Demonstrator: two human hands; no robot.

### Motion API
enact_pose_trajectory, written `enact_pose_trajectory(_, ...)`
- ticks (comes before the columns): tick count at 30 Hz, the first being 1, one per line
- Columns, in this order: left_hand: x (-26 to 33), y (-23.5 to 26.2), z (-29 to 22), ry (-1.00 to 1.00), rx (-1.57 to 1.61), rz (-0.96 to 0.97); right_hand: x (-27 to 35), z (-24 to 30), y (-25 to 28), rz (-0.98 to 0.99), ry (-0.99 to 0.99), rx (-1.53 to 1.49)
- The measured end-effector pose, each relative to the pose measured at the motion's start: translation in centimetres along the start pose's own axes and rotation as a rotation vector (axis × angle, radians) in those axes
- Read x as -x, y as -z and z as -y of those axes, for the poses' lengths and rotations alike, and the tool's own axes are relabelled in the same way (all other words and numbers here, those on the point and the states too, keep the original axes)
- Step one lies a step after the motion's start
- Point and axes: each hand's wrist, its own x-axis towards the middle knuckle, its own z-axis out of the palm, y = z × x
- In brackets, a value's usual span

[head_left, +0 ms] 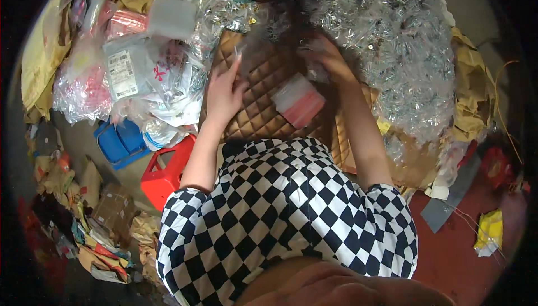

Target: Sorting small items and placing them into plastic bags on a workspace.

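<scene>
- My left hand [223, 94] lies open, flat on the quilted brown pad [263, 90], steadying it.
- My right hand [324, 58] pinches small clear packets [314, 71], above a pink-filled bag [298, 102].

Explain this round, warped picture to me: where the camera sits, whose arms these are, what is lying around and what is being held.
The camera is worn on a person's head and looks down, so the wide lens bends the edges. The two bare arms are the wearer's own, above a black and white checked shirt. The left hand rests flat on a brown quilted pad. The right hand reaches into a heap of clear plastic bags of small metal parts; whether it grips anything is unclear. A small red and white packet lies on the pad. To the left are bagged goods, a blue tray and a red stool.
</scene>
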Motion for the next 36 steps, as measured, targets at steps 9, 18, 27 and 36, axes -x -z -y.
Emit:
enact_pose_trajectory(9, 1.5, 0.5, 0.7, 0.172, 0.072, 0.159, -12.3, -5.2, -1.4, -0.352, 0.44, 1.428)
enact_pose_trajectory(18, 0.0, -2.1, 0.2, 0.012, 0.007, 0.06, -0.3, 2.8, 0.9, -0.161, 0.003, -0.148)
enact_pose_trajectory(27, 1.7, -1.8, -2.1, -0.11, 0.072, 0.116, -6.6, -1.7, -0.8, -0.231, -0.111, -0.636)
enact_pose_trajectory(36, 2.8, -1.2, 2.3, -0.019, 0.101, 0.129, -14.0, -9.7, -0.4, -0.424, -0.199, 0.271)
